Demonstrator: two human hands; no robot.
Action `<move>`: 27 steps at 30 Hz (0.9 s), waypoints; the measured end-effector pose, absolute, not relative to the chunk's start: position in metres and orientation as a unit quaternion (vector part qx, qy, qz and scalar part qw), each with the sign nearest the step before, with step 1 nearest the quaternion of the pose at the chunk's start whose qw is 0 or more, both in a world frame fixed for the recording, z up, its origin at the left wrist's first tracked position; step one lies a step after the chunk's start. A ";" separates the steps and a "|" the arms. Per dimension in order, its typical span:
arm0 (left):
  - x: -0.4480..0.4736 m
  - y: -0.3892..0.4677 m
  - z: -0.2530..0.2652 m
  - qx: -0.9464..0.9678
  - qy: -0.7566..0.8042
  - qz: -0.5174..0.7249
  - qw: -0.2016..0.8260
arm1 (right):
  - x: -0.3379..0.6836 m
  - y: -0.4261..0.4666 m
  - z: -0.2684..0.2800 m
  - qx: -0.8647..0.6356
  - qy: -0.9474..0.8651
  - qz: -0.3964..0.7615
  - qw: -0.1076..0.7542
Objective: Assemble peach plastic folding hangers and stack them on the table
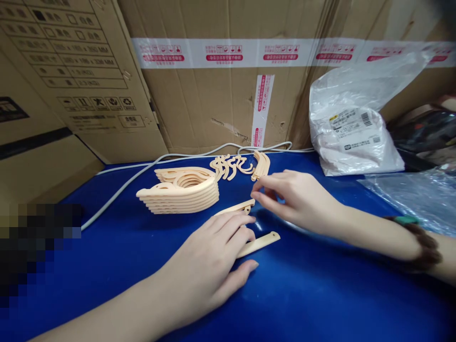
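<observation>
My left hand [217,256] lies over beige plastic hanger pieces on the table, fingers curled over them and thumb apart. From under it stick out a flat hanger arm [260,244] with a hole at its end and another hanger piece [237,207]. My right hand [295,197] hovers to the right, thumb and fingertips drawn together in a pinch; whether anything is between them is hidden. Just beyond its fingertips lies a small stack of curved hanger arms [262,164]. Several loose hanger hooks [228,167] lie beside that stack.
A neat stack of hanger bodies [181,197] rests on the blue tabletop [306,289], left of the hooks. A white cable [142,168] runs behind it. Cardboard boxes [213,95] wall the back and left. A white plastic bag [352,123] and clear plastic film [416,199] lie at right.
</observation>
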State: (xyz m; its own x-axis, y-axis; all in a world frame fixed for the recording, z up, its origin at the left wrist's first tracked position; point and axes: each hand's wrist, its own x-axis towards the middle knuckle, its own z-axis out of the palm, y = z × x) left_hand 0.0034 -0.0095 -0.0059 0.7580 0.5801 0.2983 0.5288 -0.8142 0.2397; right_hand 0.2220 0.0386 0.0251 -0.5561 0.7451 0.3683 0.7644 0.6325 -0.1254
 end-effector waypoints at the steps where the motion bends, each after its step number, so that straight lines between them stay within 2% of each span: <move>1: 0.004 -0.010 -0.006 0.935 0.299 0.171 0.088 | 0.221 0.046 0.028 -0.438 -0.879 -0.039 0.184; 7: 0.004 -0.009 -0.002 0.929 0.318 0.132 0.133 | 0.202 0.096 0.038 -0.452 -0.876 -0.106 0.130; 14: 0.003 -0.006 -0.002 0.934 0.308 0.122 0.133 | 0.167 0.144 0.029 -0.463 -0.873 -0.116 0.105; 27: 0.000 -0.006 -0.002 0.938 0.289 0.133 0.139 | 0.129 0.161 0.026 -0.487 -0.863 -0.126 0.046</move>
